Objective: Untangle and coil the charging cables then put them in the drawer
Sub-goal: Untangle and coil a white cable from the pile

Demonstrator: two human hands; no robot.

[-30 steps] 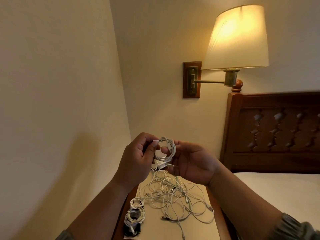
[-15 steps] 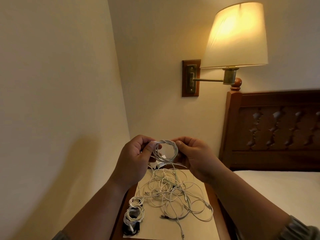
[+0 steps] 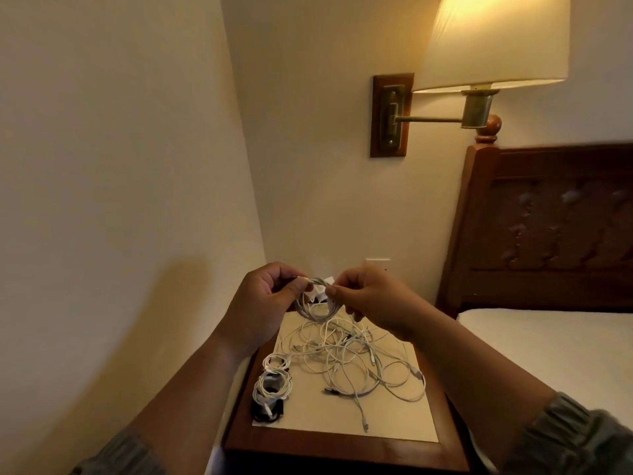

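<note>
Both hands are pinching the same small white coil [image 3: 310, 315]. The left hand [image 3: 263, 299] has thumb and fingers clamped on the left side of the loop, and the right hand [image 3: 368, 296] is nipping the right side with its fingertips. The coil is held up in the air over the back of the nightstand [image 3: 342, 452]. Right under it is the big tangle [image 3: 342, 351] of white cables, and the finished coils [image 3: 272, 385] sit at the front left edge. The drawer isn't in view at all. My worry is that this stuff is springy, so if either pinch lets go before the tail is tucked, the loops will probably pop open. If it drops, it lands in the tangle and could snag again. I can't tell whether a strand trails down into the pile.
</note>
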